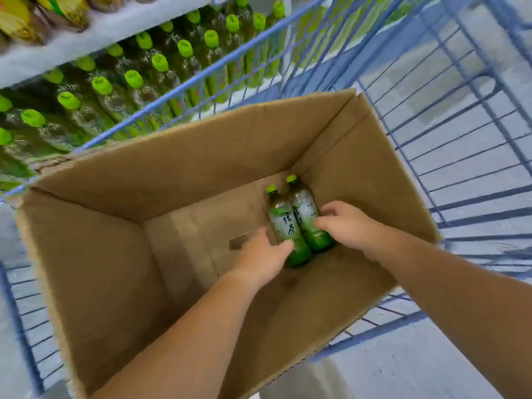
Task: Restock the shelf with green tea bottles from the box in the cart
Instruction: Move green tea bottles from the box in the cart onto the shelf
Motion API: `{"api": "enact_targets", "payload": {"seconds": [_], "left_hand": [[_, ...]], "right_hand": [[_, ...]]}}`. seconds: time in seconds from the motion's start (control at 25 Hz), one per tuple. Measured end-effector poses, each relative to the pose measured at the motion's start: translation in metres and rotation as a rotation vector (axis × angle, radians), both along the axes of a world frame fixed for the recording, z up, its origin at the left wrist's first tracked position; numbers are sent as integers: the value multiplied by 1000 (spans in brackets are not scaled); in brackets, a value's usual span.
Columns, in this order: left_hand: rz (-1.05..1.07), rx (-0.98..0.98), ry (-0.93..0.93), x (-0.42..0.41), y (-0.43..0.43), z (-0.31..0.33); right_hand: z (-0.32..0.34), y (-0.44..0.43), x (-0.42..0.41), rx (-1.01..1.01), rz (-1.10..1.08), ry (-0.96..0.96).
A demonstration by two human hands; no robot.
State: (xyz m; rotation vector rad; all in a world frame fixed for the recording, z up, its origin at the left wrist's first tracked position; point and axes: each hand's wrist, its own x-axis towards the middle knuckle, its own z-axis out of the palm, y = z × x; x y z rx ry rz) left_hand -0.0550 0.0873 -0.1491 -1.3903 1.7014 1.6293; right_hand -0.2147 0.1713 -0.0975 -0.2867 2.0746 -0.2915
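Note:
Two green tea bottles lie side by side in the far right corner of the open cardboard box (201, 156), caps pointing away from me. My left hand (260, 256) reaches in and curls round the lower part of the left bottle (283, 223). My right hand (345, 223) comes from the right, and its fingers curl over the right bottle (306, 214). The rest of the box floor is bare. The box sits inside a blue wire cart (460, 139).
To the upper left, a white shelf (95, 36) carries several rows of green-capped tea bottles (132, 79). Yellow packages (20, 21) stand on the shelf above. The cart's blue rail (201, 76) runs between the box and the shelf. Grey floor shows through the wire.

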Motion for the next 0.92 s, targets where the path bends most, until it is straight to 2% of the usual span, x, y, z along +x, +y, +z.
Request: {"api": "enact_targets", "payload": {"seconds": [0.2, 0.4, 0.52, 0.68, 0.92], "left_hand": [[-3, 1, -103, -44, 3, -93], [207, -2, -132, -71, 19, -151], [311, -9, -125, -74, 22, -160], [168, -9, -136, -53, 4, -158], [36, -1, -189, -1, -43, -135]], "right_hand": [[-91, -12, -25, 175, 159, 25], [-144, -15, -38, 304, 218, 100], [-163, -21, -36, 304, 210, 176], [-180, -22, -35, 283, 213, 151], [-198, -29, -20, 174, -107, 52]]}}
